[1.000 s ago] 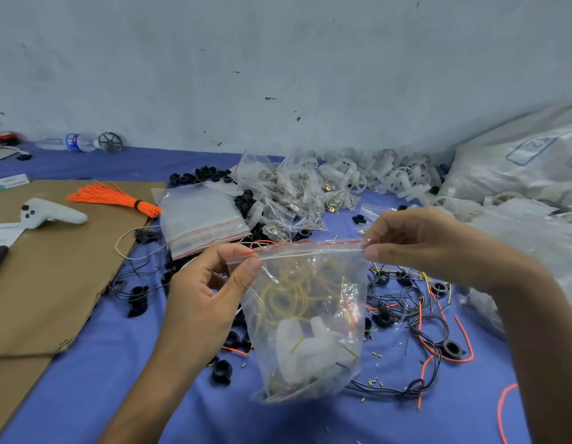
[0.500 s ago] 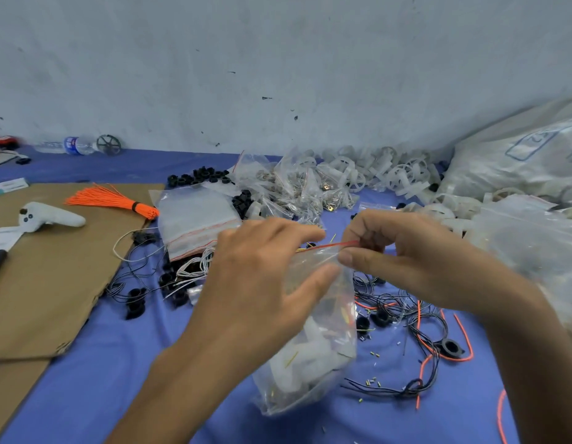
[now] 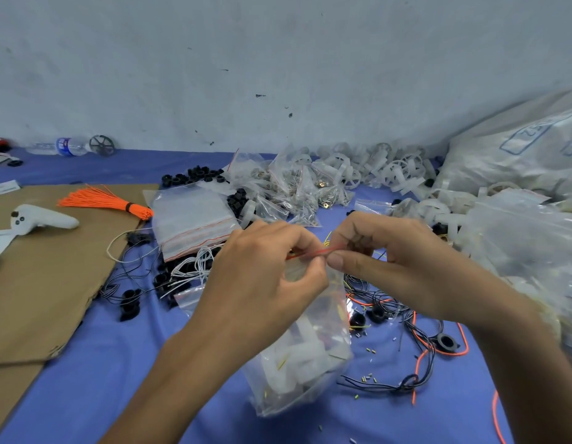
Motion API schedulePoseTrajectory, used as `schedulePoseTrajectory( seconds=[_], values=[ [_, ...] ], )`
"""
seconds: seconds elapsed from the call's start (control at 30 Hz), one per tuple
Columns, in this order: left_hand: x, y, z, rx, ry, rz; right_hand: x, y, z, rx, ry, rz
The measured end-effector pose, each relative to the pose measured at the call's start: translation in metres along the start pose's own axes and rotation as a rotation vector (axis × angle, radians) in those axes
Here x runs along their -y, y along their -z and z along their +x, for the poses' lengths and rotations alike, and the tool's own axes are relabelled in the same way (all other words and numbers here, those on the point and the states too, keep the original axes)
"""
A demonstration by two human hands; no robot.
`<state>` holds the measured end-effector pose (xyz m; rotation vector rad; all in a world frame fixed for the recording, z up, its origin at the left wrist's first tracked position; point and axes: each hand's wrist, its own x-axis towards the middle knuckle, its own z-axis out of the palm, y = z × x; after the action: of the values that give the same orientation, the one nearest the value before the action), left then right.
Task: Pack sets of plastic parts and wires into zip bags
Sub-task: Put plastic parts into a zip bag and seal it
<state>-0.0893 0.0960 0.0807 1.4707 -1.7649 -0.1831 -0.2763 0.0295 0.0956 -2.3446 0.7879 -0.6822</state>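
Observation:
A clear zip bag (image 3: 305, 357) with a red seal line hangs in mid-air at centre, holding white plastic parts and thin yellow wire. My left hand (image 3: 262, 277) and my right hand (image 3: 387, 261) both pinch its red zip strip, fingertips almost touching each other. The left hand covers the bag's upper left part. Loose black wires with black ring parts (image 3: 406, 341) and orange wire lie on the blue cloth under and right of the bag.
A stack of empty zip bags (image 3: 195, 219) lies behind my left hand. Filled small bags (image 3: 291, 184) and white wheel parts (image 3: 390, 168) pile at the back. Large sacks (image 3: 518, 161) stand right. Cardboard (image 3: 47, 277) with an orange wire bundle (image 3: 102, 201) and a white controller (image 3: 38, 217) lies left.
My left hand slid right along the zip strip from the bag's left corner until it met the right hand. The bag's top is now bunched between both hands.

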Motion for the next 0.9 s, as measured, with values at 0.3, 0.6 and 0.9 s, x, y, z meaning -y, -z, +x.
schedulePoseTrajectory(
  seconds=[0.3, 0.6, 0.9],
  values=[
    [0.018, 0.018, -0.005, 0.001, 0.068, 0.008, -0.012, 0.012, -0.003, -0.038, 0.055, -0.049],
    [0.045, 0.033, -0.016, 0.006, 0.074, 0.119, -0.029, 0.012, -0.003, -0.053, 0.009, -0.029],
    [0.076, 0.044, -0.026, -0.039, 0.128, 0.122, -0.05, 0.009, -0.002, -0.11, -0.038, 0.14]
  ],
)
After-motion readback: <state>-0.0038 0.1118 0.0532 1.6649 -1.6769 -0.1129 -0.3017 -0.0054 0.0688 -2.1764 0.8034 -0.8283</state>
